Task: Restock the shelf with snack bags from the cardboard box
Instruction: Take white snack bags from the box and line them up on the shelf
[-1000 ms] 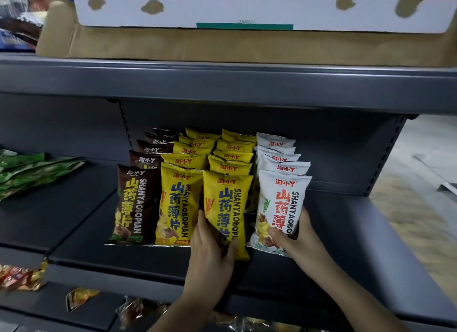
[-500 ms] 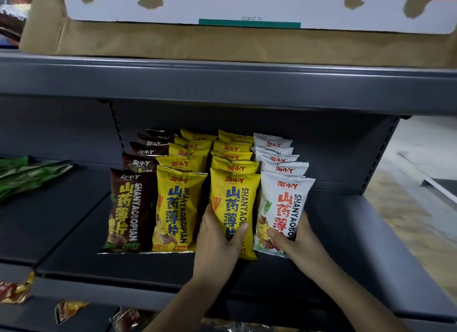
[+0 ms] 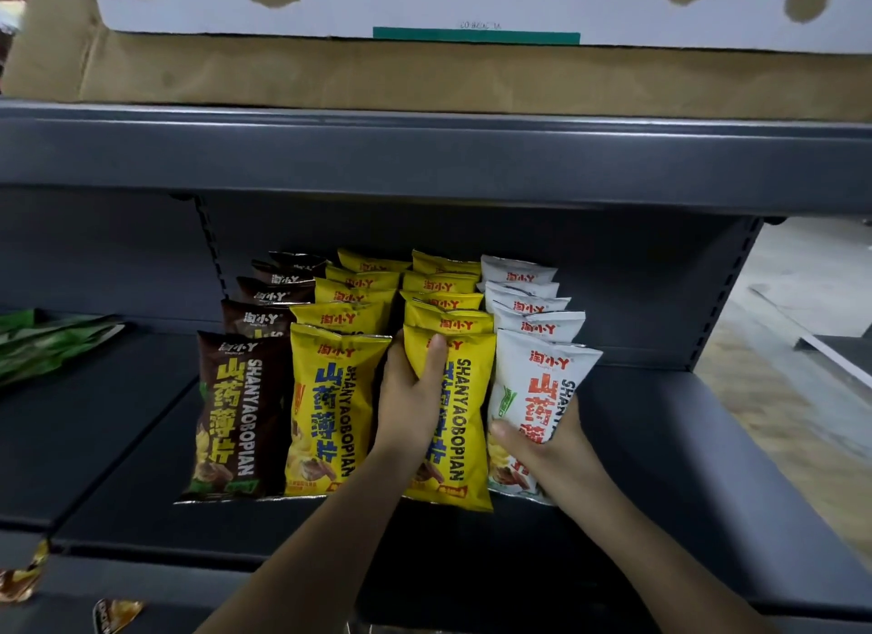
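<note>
Left hand (image 3: 411,400): forearm reaching up from below, fingers wrapped behind the upper left edge of the front yellow snack bag (image 3: 453,421), thumb pressed on its face near the top; right hand (image 3: 547,440): forearm rising from the lower right, thumb across the lower front of the front white snack bag (image 3: 538,397), fingers hidden behind it; hands apart, each gripping its own bag. Both bags upright at the front of the grey shelf (image 3: 708,468), heading adjacent rows; a second yellow row (image 3: 330,407) and a brown row (image 3: 236,411) stand to the left. Cardboard box (image 3: 424,72) on the shelf above. Green bags (image 3: 52,345) lying flat at far left.
</note>
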{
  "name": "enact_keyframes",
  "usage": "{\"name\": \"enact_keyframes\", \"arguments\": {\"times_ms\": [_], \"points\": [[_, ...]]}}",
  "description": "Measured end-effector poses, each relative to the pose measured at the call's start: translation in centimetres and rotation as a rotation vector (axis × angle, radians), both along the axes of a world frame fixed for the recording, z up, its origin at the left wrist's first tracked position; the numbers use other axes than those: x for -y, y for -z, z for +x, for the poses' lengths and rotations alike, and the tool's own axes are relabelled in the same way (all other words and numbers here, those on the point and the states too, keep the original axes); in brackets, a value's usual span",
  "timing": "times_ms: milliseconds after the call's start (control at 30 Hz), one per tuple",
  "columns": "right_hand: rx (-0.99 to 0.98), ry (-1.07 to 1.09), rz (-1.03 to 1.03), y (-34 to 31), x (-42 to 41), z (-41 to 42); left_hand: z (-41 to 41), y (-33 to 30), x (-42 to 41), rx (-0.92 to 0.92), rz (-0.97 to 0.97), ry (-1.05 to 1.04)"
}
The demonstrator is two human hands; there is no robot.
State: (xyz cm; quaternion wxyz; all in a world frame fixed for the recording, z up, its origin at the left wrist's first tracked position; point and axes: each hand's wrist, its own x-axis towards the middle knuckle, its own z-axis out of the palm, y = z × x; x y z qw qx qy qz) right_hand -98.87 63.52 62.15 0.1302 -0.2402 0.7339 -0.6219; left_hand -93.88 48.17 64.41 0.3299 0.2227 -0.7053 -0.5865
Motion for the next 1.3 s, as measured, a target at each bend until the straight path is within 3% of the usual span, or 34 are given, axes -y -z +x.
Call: {"name": "enact_keyframes", "arguments": {"times_ms": [200, 400, 667, 833, 900, 967, 1133, 1200, 1300], "points": [[-0.034, 0.081, 0.001, 0.3, 0.6, -0.1, 1.4, 0.9, -1.3, -0.017, -0.301, -0.1], [-0.074, 0.059, 0.001, -0.8, -1.1, 0.0, 5.6, 3.9, -3.4, 0.265, -0.66, -0.058], [-0.183, 0.095, 0.015, -0.9, -0.6, -0.4, 3.4, 3.4, -2.2, 0.105, -0.786, -0.23], [-0.175, 0.079, 0.012, -1.1, -1.8, 1.4, 4.5, 4.4, -2.3, 0.278, -0.789, -0.284], [-0.277, 0.225, 0.029, 0.1, -2.6, 2.7, 5.1, 4.7, -2.4, 0.354, -0.795, -0.287], [-0.499, 0.362, 0.058, 0.9, -3.1, 4.7, 5.7, 5.2, -2.8, 0.376, -0.8, -0.272], [-0.996, 0.05, 0.325, 0.8, -1.4, 7.7, 9.0, 5.7, -2.8, 0.272, -0.971, -0.236], [-1.093, 0.004, 0.484, 0.6, 0.2, 7.5, 10.1, 5.4, -1.4, 0.21, -1.049, -0.288], [-1.21, -0.025, 0.63, 0.1, 2.2, 7.2, 10.9, 5.0, 1.5, 0.313, -1.039, -0.353]]}}
